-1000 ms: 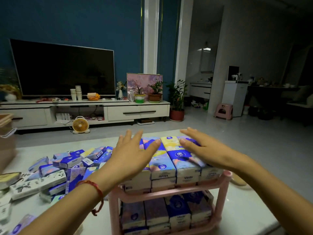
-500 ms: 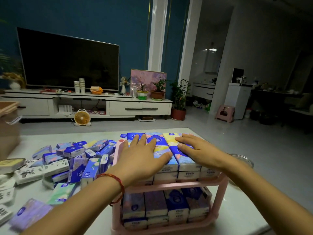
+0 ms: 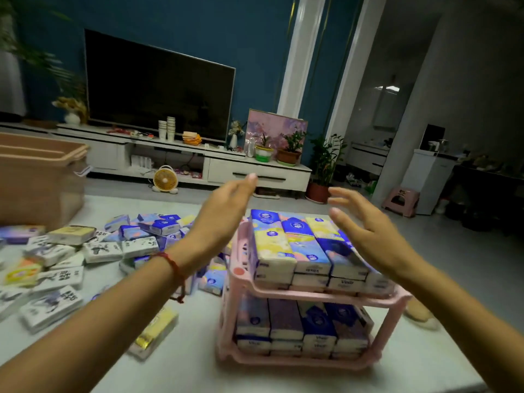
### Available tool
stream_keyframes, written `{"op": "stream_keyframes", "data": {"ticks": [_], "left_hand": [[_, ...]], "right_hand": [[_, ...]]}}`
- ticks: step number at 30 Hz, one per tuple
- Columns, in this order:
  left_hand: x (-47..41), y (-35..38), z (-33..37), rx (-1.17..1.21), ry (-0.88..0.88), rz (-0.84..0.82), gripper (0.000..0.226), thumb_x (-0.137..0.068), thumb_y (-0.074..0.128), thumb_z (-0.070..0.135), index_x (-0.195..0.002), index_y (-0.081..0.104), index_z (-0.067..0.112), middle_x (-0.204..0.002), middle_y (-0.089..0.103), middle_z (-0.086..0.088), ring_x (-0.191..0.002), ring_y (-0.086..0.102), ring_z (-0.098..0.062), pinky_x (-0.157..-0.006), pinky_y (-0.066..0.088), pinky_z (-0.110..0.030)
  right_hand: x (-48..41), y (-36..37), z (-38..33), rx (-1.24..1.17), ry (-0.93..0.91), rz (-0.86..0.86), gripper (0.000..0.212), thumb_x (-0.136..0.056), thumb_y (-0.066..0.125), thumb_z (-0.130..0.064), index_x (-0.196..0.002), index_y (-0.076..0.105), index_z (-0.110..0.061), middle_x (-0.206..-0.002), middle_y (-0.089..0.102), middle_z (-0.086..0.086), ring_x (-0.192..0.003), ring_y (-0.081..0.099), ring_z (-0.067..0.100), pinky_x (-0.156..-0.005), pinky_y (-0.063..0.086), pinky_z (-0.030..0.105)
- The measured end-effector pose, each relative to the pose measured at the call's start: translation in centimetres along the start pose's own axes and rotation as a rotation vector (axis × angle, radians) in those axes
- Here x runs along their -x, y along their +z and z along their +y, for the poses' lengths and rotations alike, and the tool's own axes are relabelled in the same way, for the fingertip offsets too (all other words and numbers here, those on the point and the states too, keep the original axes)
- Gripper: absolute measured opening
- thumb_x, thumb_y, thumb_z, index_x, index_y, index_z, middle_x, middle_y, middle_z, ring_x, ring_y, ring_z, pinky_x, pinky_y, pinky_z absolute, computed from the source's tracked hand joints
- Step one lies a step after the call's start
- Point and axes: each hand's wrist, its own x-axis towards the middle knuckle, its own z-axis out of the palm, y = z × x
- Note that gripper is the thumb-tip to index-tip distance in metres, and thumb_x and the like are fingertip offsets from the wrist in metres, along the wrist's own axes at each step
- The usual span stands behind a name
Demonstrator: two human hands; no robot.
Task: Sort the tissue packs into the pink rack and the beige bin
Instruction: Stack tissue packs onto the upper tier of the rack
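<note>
A: Where were the hands re: the pink rack (image 3: 312, 296)?
B: Both up over its top shelf, holding nothing. Left hand (image 3: 224, 214) was above the rack's left rear corner, fingers straight & together. Right hand (image 3: 365, 234) hung over the rack's right side, fingers spread & relaxed. Couldn't tell if it touched the packs under it, too blurred.
A: And the tissue packs?
B: Top-shelf packs (image 3: 295, 245) lay flat in tight rows, two layers, blue/yellow wrappers up. Lower-shelf packs (image 3: 286, 321) filled the shelf below the same way. Loose packs (image 3: 136, 239) lay in a messy heap on the table (image 3: 198, 373) left of the rack, blue ones nearer it, white printed ones further left. One yellow pack (image 3: 158, 327) lay alone near the rack's front left foot.
A: Beige bin?
B: Beige bin (image 3: 39, 177) stood far left of the rack, toward the table's back edge, well apart from it. Inside not visible.
A: Anything else?
B: Red string bracelet (image 3: 173, 265) on the left wrist. TV (image 3: 158, 89) & a small fan (image 3: 165, 178) behind the rack, across the room.
</note>
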Motion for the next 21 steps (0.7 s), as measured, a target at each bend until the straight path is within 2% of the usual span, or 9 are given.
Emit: {"op": "stream_keyframes", "data": {"ticks": [1, 2, 5, 8, 11, 13, 16, 19, 21], "left_hand": [[0.5, -1.8, -1.0, -0.020, 0.014, 0.072, 0.042, -0.096, 0.036, 0.041, -0.120, 0.058, 0.015, -0.110, 0.053, 0.009, -0.103, 0.044, -0.004, -0.071, 0.032, -0.008], [1.1, -3.5, -2.4, -0.057, 0.008, 0.130, 0.036, -0.096, 0.040, 0.037, -0.111, 0.062, 0.014, -0.103, 0.056, 0.007, -0.099, 0.048, -0.008, -0.069, 0.033, -0.010], [3.5, -7.6, -8.4, -0.166, -0.098, 0.194, 0.014, -0.092, 0.052, 0.019, -0.085, 0.064, 0.021, -0.092, 0.062, 0.001, -0.097, 0.058, -0.018, -0.078, 0.040, -0.025], [7.4, -10.9, -14.1, -0.216, -0.223, 0.235, 0.037, -0.086, 0.053, -0.005, -0.074, 0.058, 0.030, -0.086, 0.064, 0.001, -0.095, 0.061, -0.025, -0.081, 0.040, -0.028], [9.1, -12.8, -16.1, -0.283, -0.276, 0.264, 0.034, -0.080, 0.049, -0.011, -0.077, 0.061, 0.021, -0.086, 0.065, -0.002, -0.094, 0.062, -0.024, -0.074, 0.041, -0.018], [8.9, -13.6, -15.9, -0.350, -0.210, 0.269, 0.027, -0.083, 0.049, -0.006, -0.086, 0.062, 0.018, -0.091, 0.064, 0.000, -0.093, 0.059, -0.017, -0.074, 0.041, -0.012], [8.4, -15.6, -16.4, -0.492, -0.141, 0.288, 0.026, -0.086, 0.047, 0.000, -0.101, 0.062, 0.015, -0.109, 0.059, -0.001, -0.106, 0.053, -0.017, -0.090, 0.039, -0.025], [8.1, -17.4, -17.8, -0.544, -0.223, 0.278, 0.031, -0.085, 0.045, 0.000, -0.110, 0.059, 0.012, -0.119, 0.055, -0.005, -0.115, 0.047, -0.018, -0.094, 0.033, -0.023], [8.0, -18.3, -18.1, -0.535, -0.272, 0.275, 0.032, -0.087, 0.043, 0.001, -0.113, 0.058, 0.013, -0.121, 0.053, -0.005, -0.116, 0.046, -0.017, -0.094, 0.032, -0.022]], "right_hand": [[0.5, 0.2, -1.7, -0.046, -0.070, 0.030, 0.033, -0.094, 0.048, -0.032, -0.127, 0.045, -0.034, -0.125, 0.057, -0.009, -0.119, 0.051, 0.011, -0.101, 0.041, 0.034], [1.0, 0.7, -3.4, -0.066, -0.138, 0.017, 0.027, -0.094, 0.049, -0.034, -0.121, 0.047, -0.037, -0.117, 0.059, -0.015, -0.113, 0.053, 0.004, -0.096, 0.043, 0.026], [2.8, 3.4, -8.2, -0.099, -0.287, -0.119, 0.027, -0.089, 0.047, -0.041, -0.116, 0.046, -0.042, -0.109, 0.056, -0.026, -0.106, 0.050, -0.009, -0.088, 0.040, 0.008], [4.0, 8.7, -11.0, -0.093, -0.360, -0.280, 0.036, -0.089, 0.045, -0.040, -0.125, 0.046, -0.038, -0.116, 0.054, -0.026, -0.109, 0.046, -0.012, -0.091, 0.034, 0.004], [3.8, 15.3, -11.7, -0.035, -0.394, -0.399, 0.035, -0.094, 0.047, -0.034, -0.129, 0.044, -0.031, -0.122, 0.052, -0.019, -0.109, 0.042, -0.008, -0.093, 0.030, 0.005], [3.3, 19.6, -11.8, -0.002, -0.323, -0.497, 0.037, -0.094, 0.048, -0.027, -0.131, 0.043, -0.027, -0.126, 0.053, -0.008, -0.112, 0.045, 0.000, -0.094, 0.032, 0.013], [2.4, 25.3, -11.9, 0.045, -0.239, -0.572, 0.043, -0.093, 0.048, -0.025, -0.135, 0.039, -0.022, -0.132, 0.049, 0.001, -0.120, 0.044, 0.013, -0.095, 0.032, 0.019], [1.6, 29.2, -12.2, 0.128, -0.296, -0.567, 0.052, -0.090, 0.050, -0.030, -0.139, 0.033, -0.028, -0.137, 0.044, 0.000, -0.124, 0.040, 0.018, -0.100, 0.031, 0.025], [1.3, 30.8, -12.8, 0.266, -0.335, -0.577, 0.054, -0.089, 0.050, -0.034, -0.139, 0.031, -0.030, -0.135, 0.043, -0.001, -0.120, 0.041, 0.020, -0.097, 0.033, 0.027]]}}
